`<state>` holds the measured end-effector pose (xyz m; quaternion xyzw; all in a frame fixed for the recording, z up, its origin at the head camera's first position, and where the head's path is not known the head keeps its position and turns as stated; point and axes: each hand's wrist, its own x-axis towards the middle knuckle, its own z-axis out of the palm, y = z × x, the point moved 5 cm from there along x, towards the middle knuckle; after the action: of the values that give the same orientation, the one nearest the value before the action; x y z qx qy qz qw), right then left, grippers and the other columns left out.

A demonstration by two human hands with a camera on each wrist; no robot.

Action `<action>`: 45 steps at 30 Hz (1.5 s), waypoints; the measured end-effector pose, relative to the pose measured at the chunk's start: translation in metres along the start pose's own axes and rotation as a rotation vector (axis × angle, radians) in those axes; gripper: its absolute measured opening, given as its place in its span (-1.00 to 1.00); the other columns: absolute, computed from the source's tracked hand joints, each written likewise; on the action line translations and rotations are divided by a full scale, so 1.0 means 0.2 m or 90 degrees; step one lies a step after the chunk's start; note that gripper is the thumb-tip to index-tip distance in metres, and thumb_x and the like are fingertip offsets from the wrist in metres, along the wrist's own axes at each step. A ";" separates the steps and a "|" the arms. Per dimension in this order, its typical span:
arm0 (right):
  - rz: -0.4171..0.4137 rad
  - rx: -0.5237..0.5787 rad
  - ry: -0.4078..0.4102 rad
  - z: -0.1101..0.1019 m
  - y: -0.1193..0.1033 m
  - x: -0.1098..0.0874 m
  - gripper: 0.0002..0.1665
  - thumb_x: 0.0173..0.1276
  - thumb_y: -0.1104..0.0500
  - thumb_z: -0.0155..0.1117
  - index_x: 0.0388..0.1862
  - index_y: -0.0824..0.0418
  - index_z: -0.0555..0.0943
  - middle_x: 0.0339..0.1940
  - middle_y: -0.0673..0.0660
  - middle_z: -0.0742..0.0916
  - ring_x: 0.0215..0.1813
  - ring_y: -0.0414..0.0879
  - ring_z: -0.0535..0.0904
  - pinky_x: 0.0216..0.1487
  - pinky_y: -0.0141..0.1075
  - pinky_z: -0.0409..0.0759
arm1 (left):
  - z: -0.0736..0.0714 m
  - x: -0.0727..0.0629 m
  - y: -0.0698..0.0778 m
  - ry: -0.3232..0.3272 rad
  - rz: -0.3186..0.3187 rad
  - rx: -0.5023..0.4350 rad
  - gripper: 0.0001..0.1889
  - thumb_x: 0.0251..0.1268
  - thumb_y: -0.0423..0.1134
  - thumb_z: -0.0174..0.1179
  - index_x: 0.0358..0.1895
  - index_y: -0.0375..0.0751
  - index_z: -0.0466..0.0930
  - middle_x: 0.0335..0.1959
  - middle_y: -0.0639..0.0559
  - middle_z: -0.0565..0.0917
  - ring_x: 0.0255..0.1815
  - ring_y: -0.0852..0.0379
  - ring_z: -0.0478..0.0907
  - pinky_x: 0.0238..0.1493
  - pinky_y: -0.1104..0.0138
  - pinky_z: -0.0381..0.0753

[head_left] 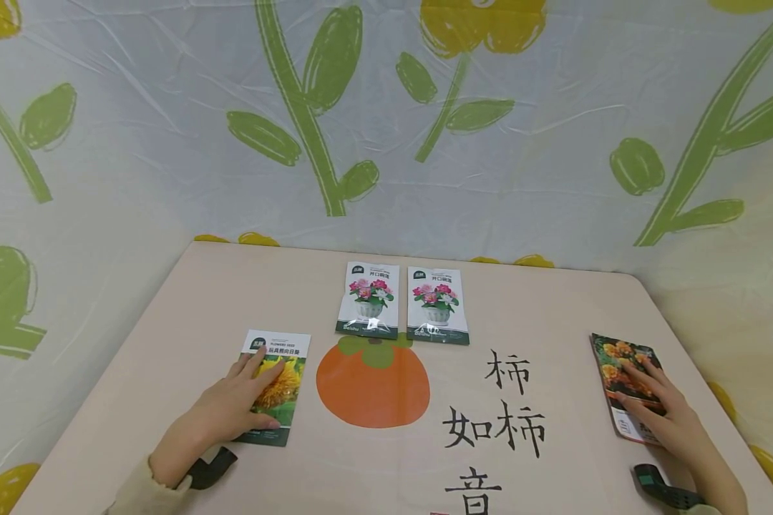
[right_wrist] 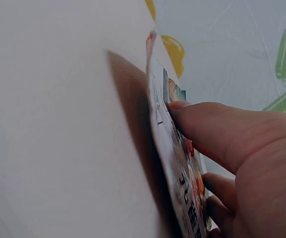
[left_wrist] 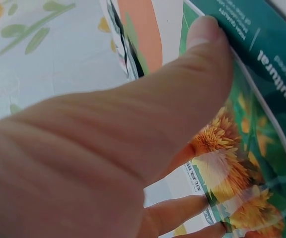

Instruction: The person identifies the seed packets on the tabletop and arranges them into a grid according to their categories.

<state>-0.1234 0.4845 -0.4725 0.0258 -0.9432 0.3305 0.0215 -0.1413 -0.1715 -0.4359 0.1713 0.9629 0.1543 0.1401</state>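
My left hand (head_left: 228, 404) rests with spread fingers on a seed packet (head_left: 296, 345) with a yellow sunflower picture, left of the printed persimmon. In the left wrist view, its thumb (left_wrist: 202, 59) touches the packet's green end. On the right side of the table my right hand (head_left: 663, 415) lies over a second seed packet (head_left: 612, 350) with orange flowers. Seen from the right wrist, the thumb (right_wrist: 207, 124) and fingertips touch that packet's printed face, and a shadow shows along its edge. Part of each packet is hidden beneath a hand.
Two matching seed packets with pink flowers, a left one (head_left: 367, 300) and a right one (head_left: 436, 306), lie side by side toward the back. The pale table mat (head_left: 245, 286) carries a printed orange persimmon and black characters. A flower-patterned sheet (head_left: 522, 172) hangs behind the table.
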 end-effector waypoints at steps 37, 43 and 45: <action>0.011 0.002 -0.007 0.00 0.00 0.00 -0.21 0.51 0.12 0.14 0.60 0.19 0.06 0.62 0.32 -0.15 0.48 0.60 -0.36 0.10 0.66 -0.30 | 0.04 0.01 0.08 0.008 -0.001 0.018 -0.05 -0.03 0.13 0.48 0.46 -0.19 0.34 0.49 -0.47 0.13 0.41 -0.57 0.12 0.11 -0.30 0.45; 0.017 0.005 -0.011 0.01 0.00 0.00 -0.21 0.51 0.11 0.14 0.59 0.24 0.07 0.62 0.33 -0.15 0.48 0.61 -0.36 0.10 0.66 -0.30 | 0.04 0.01 0.10 0.004 -0.009 0.018 -0.04 -0.04 0.14 0.48 0.45 -0.19 0.34 0.49 -0.46 0.13 0.41 -0.56 0.12 0.10 -0.30 0.46; 0.022 0.004 -0.011 0.01 0.00 0.00 -0.21 0.51 0.10 0.14 0.58 0.26 0.07 0.62 0.33 -0.16 0.48 0.61 -0.36 0.10 0.66 -0.30 | 0.04 0.01 0.11 0.003 -0.012 0.018 -0.04 -0.04 0.15 0.48 0.46 -0.19 0.34 0.49 -0.46 0.13 0.41 -0.55 0.12 0.10 -0.30 0.46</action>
<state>-0.1225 0.4836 -0.4745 0.0123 -0.9428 0.3332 0.0075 -0.1340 -0.1498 -0.4367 0.1641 0.9669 0.1399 0.1366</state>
